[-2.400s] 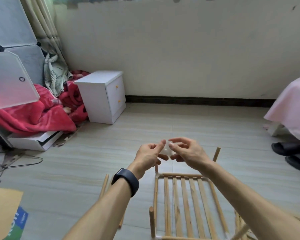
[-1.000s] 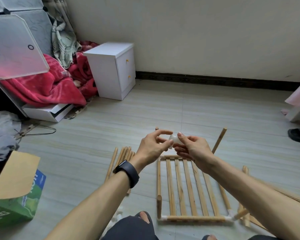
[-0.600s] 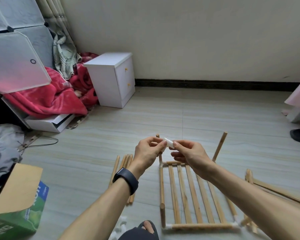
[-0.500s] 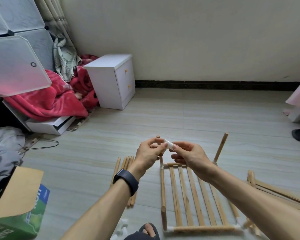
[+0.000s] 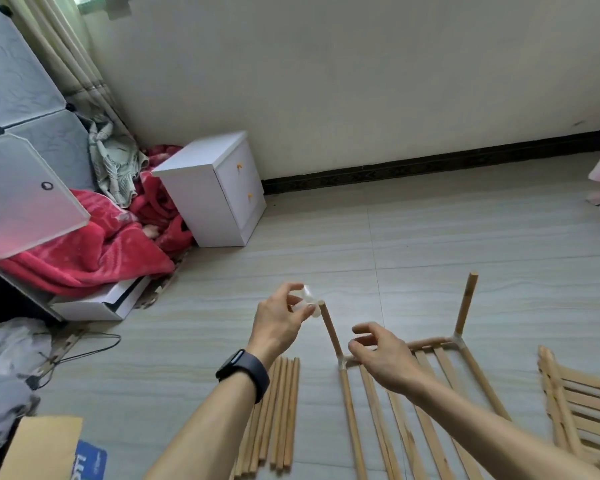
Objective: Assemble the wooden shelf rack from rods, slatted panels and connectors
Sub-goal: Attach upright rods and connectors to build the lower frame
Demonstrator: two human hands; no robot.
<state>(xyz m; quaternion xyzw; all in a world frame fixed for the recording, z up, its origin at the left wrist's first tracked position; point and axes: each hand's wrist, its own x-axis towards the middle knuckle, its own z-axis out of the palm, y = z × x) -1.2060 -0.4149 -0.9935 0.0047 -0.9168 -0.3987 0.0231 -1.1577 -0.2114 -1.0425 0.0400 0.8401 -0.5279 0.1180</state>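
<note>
Left hand [image 5: 278, 323] is pinching a blurred connector [image 5: 307, 301] at a rod [image 5: 330, 329] tip; right hand [image 5: 381, 355] is hovering half-curled, empty; box [image 5: 49, 448] lettering cut off.

Left grip [image 5: 280, 326] pinched at fingertips; right grip [image 5: 385, 356] loosely curled.

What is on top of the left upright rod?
Nothing yet: the rod tip shows bare; the left hand pinches a translucent connector beside it. Fingers cover part of the connector, so contact is unclear.

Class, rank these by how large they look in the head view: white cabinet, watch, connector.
1. cabinet
2. watch, smaller though nearer the camera
3. connector, blurred, pinched in the left hand
</note>
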